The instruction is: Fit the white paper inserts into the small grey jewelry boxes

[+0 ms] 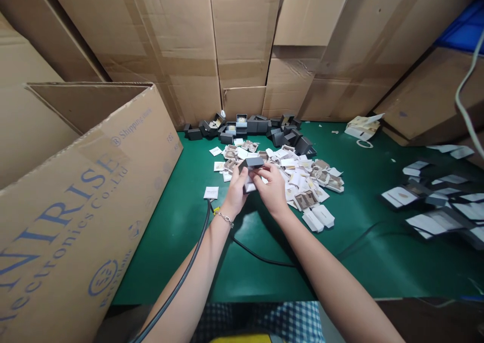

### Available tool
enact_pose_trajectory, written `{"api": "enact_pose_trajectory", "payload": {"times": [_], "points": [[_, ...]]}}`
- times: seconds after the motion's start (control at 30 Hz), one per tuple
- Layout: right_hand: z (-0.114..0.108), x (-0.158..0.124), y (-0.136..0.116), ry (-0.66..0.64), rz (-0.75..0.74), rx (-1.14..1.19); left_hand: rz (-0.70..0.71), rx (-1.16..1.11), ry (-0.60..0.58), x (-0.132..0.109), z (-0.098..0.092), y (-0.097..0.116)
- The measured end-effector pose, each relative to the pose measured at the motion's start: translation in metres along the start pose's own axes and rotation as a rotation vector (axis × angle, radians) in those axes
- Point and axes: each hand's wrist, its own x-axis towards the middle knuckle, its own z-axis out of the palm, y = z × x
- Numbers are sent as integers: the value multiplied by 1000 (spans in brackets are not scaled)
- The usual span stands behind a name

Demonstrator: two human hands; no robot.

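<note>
Holding a small black box [254,162], the left grip [236,192] has its thumb and fingers closed around the box's left side; the right grip [270,186] brings bent fingertips to its near right, though whether they pinch anything cannot be told. A white piece [248,186] shows between both, just below the box. Beside the left grip's wrist, with its chain bracelet [226,216], runs a black cable [188,265]. A white card [211,192] lies left of that grip on the green counter [159,262]. Right of and beyond the right grip spreads a heap of paper inserts [298,178], white and grey-brown. Farther past the grip cluster black boxes [257,126], some open. Well left stands a printed cardboard carton [102,192]; cardboard panels [245,36] rise farthest back.
</note>
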Motion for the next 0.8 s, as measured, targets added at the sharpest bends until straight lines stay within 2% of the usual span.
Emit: {"api": "enact_pose_trajectory", "payload": {"times": [0.1, 0.27, 0.33, 0.4, 0.43, 0.5, 0.67, 0.8], "points": [[-1, 0, -4, 82, 58, 137, -34, -4, -21, -3, 5, 3], [-3, 8, 1, 148, 293, 430, -115, -105, 67, 0, 4, 12], [-3, 10, 1, 34, 447, 490, -136, -95, 90, 2, 1, 16], [-4, 11, 0, -166, 563, 498, -155, -44, 74, 3, -1, 17], [-4, 10, -1, -250, 580, 491, -165, -6, 51, 4, -2, 16], [-3, 9, -3, -318, 542, 471, -175, 73, 5, 4, -4, 12], [-3, 7, -1, -264, 467, 367, -140, 118, 41, 7, -8, 5], [-3, 8, 4, -223, 420, 251, -71, 110, 16, 8, -8, 3]]}}
